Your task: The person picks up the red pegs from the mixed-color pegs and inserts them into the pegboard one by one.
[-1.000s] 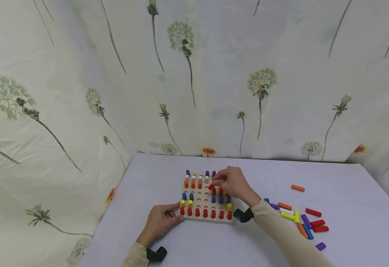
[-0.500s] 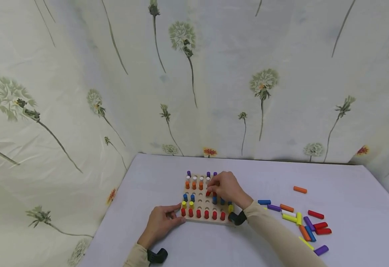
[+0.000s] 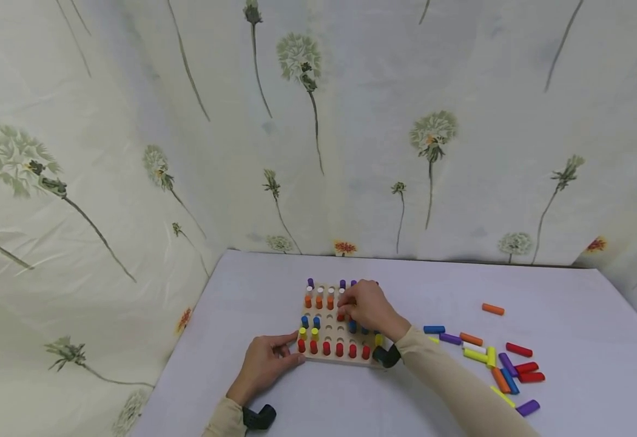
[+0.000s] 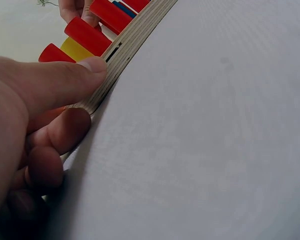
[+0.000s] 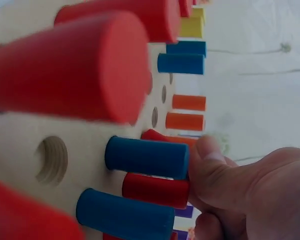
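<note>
A wooden pegboard (image 3: 346, 362) lies on the table with rows of coloured pegs standing in it. At its front left corner my left hand (image 3: 264, 364) grips the board; the left wrist view shows the thumb (image 4: 85, 75) against the board's edge beside a red peg (image 4: 87, 36). Over the board, my right hand (image 3: 370, 306) pinches a red peg (image 3: 341, 317) at a hole in the middle row. In the right wrist view that peg is mostly hidden behind a standing blue peg (image 5: 147, 157). How deep it sits cannot be told.
Right of the board lie several loose pegs, among them a blue peg (image 3: 434, 329), a red peg (image 3: 519, 349) and a purple peg (image 3: 528, 407). An orange peg (image 3: 493, 309) lies apart, farther back. A flowered curtain (image 3: 373, 152) hangs behind the table.
My right hand has come down and slightly toward me, bringing the tilted red peg from above the board to a hole. The left hand stays at the corner.
</note>
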A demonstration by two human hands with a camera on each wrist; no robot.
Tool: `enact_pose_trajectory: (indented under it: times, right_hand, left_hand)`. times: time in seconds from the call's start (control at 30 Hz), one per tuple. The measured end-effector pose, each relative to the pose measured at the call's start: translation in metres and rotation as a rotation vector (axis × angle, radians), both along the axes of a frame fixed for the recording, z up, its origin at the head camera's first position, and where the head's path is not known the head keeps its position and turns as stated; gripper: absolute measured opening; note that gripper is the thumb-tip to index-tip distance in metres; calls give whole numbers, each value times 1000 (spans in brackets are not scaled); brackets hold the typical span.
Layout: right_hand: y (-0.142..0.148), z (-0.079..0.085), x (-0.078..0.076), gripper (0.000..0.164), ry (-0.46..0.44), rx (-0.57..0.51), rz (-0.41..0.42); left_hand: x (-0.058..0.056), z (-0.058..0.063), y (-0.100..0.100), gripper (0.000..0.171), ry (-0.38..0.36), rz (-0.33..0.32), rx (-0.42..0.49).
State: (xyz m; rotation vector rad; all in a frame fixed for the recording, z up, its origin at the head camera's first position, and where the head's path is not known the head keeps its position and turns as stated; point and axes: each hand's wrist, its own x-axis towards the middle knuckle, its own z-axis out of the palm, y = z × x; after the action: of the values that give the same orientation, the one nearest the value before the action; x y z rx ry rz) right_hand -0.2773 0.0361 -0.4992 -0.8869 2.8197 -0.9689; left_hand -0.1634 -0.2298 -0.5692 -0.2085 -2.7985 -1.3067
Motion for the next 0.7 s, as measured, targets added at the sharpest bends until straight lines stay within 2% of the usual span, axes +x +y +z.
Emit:
enact_pose_trajectory:
  times: [0.33, 0.6, 0.7]
  right_hand:
    - [-8, 7, -2, 8, 36, 65, -20]
    - [-18, 17, -3, 14, 53, 199, 110]
    - [-20, 21, -4, 16, 66, 233, 121]
  left_hand:
    - [-2, 2, -3, 52, 8, -6, -14]
    - [0, 0, -3, 51, -3, 1, -8]
    - [0, 0, -2, 51, -1, 2, -8]
